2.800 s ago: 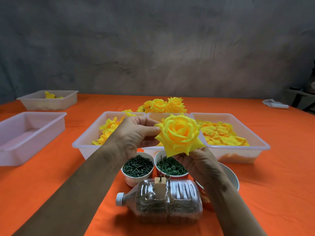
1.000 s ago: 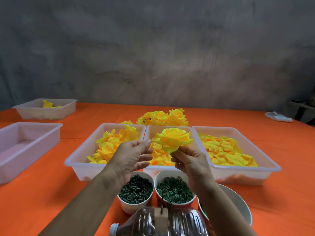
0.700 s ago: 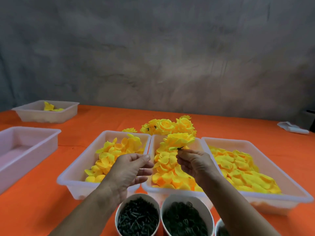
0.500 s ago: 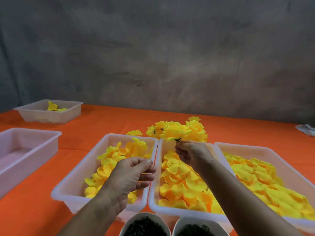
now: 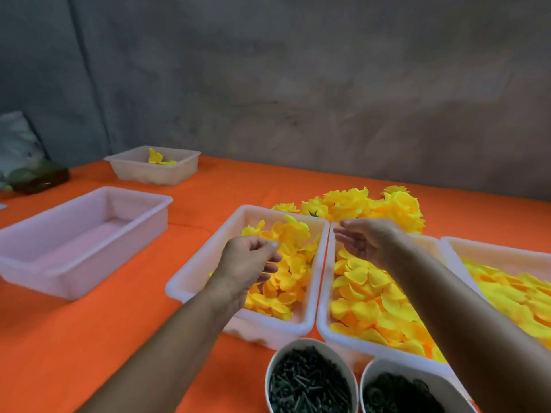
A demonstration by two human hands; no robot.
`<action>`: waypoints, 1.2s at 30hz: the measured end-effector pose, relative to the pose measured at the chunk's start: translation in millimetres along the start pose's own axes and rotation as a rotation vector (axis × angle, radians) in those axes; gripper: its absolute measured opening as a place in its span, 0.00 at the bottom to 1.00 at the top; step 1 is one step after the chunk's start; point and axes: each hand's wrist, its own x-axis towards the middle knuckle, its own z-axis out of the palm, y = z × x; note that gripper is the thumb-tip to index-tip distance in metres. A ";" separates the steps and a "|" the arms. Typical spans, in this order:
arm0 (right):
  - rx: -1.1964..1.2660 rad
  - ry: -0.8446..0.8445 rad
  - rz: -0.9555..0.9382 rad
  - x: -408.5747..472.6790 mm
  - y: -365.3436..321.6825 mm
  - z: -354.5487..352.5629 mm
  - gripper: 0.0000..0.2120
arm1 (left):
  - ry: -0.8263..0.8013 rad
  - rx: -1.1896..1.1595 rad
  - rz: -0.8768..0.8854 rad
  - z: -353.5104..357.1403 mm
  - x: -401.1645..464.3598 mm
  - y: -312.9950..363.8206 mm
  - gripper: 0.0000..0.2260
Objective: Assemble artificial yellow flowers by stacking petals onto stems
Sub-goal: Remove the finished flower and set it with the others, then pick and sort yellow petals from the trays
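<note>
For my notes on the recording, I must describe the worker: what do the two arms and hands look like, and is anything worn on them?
Both forearms are bare as far as the picture shows: no sleeves, gloves, watch or bracelet. The left hand and the right hand are bare too, and no ring can be made out on the fingers. The upper arms are out of view.

One head-worn camera looks forward and down from the person's seat, close over the orange tabletop point(image 5: 89, 338), both forearms reaching in from below, a grey wall point(image 5: 298, 84) filling the upper half.
</note>
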 end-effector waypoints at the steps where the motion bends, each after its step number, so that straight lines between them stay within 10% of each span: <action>1: -0.014 -0.001 0.001 -7.8 5.9 -1.7 0.06 | 0.011 0.009 0.004 -1.4 -1.7 0.0 0.06; 9: -0.043 -0.084 0.000 -56.7 25.1 5.6 0.03 | 0.094 0.249 0.031 3.5 -4.9 -2.1 0.09; 21: -0.298 -0.123 -0.191 -71.8 33.0 16.9 0.04 | -0.076 1.196 0.008 43.2 46.1 -13.5 0.10; 36: -1.087 -0.106 -0.625 -9.3 59.9 46.3 0.11 | -0.126 1.279 0.101 44.5 77.8 -58.7 0.10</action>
